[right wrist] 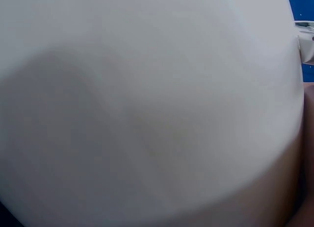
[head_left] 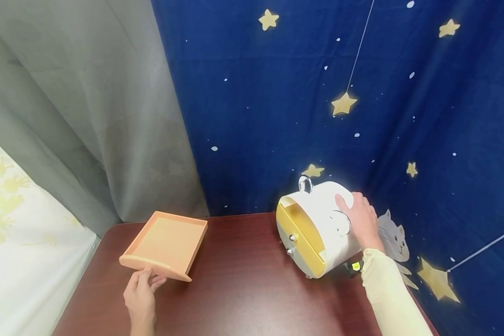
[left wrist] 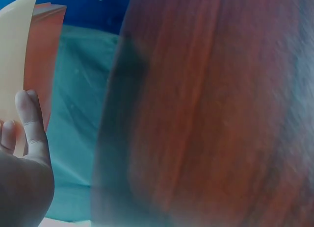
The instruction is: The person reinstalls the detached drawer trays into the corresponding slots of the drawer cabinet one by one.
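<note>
On the left in the head view, my left hand [head_left: 140, 295] pinches the front of a peach-coloured drawer [head_left: 171, 238] by its lower edge. The drawer's inside is bare, and it is held tilted above the table. The left wrist view shows the hand [left wrist: 30, 138] against the drawer's pale curved front [left wrist: 12, 60]. To the right stands a white rounded drawer box [head_left: 325, 203] with an open slot above a yellow drawer [head_left: 302, 228] and a grey one [head_left: 291, 254]. My right hand [head_left: 360, 221] grips its back edge, thumb on top, fingertips hidden behind.
The dark red-brown table [head_left: 235, 270] lies beneath both things. Close behind hang a grey curtain [head_left: 143, 116] and a blue star-patterned one [head_left: 252, 116]. A small black object with a yellow patch [head_left: 356, 266] is near my right wrist. White cloth [head_left: 25, 224] hangs at left.
</note>
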The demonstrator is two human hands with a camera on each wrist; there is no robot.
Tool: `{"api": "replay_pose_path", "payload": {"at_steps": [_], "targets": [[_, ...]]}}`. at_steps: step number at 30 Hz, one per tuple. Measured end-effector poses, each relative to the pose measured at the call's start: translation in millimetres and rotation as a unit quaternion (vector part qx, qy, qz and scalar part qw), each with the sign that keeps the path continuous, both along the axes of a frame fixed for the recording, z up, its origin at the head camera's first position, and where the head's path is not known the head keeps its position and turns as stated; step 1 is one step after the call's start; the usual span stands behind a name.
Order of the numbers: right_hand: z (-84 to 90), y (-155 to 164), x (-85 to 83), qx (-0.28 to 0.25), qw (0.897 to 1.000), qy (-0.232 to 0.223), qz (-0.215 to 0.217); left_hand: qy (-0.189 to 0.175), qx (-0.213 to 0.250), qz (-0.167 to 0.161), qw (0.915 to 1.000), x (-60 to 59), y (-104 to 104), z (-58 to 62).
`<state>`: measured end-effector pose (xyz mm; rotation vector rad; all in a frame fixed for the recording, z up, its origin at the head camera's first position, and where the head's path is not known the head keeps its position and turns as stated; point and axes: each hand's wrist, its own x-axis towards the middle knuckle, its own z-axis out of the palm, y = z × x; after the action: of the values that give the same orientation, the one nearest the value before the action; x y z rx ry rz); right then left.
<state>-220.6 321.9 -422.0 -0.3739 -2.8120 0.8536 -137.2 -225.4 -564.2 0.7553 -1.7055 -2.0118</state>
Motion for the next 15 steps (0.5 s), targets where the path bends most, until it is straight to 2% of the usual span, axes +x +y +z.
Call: {"api": "replay_pose_path", "payload": {"at_steps": [7, 15], "targets": [[1.0, 1, 1.1, -0.002, 1.000, -0.002, -0.003, 0.036, -0.006, -0.018, 0.9992, -3.7, 15, 13.4], [-1.6, 0, 0.5, -0.005, 1.000, 0.000, -0.003, 0.056, -0.005, -0.040, 0.9976, -5.0, 27, 16.6]]}}
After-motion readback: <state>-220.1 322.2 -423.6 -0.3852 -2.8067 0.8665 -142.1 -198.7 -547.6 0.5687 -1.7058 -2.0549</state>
